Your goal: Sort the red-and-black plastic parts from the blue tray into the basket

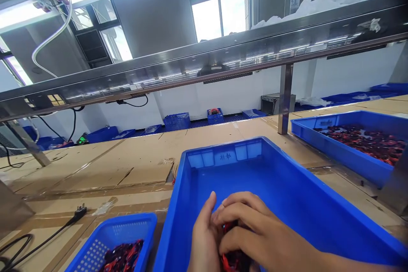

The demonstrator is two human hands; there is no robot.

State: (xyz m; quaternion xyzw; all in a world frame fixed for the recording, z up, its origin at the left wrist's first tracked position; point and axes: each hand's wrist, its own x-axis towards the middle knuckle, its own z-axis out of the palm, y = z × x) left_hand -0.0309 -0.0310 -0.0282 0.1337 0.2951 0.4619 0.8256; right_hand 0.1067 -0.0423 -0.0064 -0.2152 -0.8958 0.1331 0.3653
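Above the near end of a large blue tray (219,182), my two hands are cupped against each other. Between them shows a clump of small red and black parts (230,261), too covered by fingers to name their kind. My left hand (204,242) supports the clump from the left, thumb pointing up. From the right, my right hand (258,227) curls its fingers over it. A blue perforated basket (149,225) stands left of the tray, holding more red and black parts (124,257).
Another blue tray (338,159) with similar parts lies at the right. A black power plug (80,211) and cord rest on the cardboard-covered table (127,170). A metal post (284,102) supports a shelf (178,66) across the bench. Blue crates (177,122) line the far wall.
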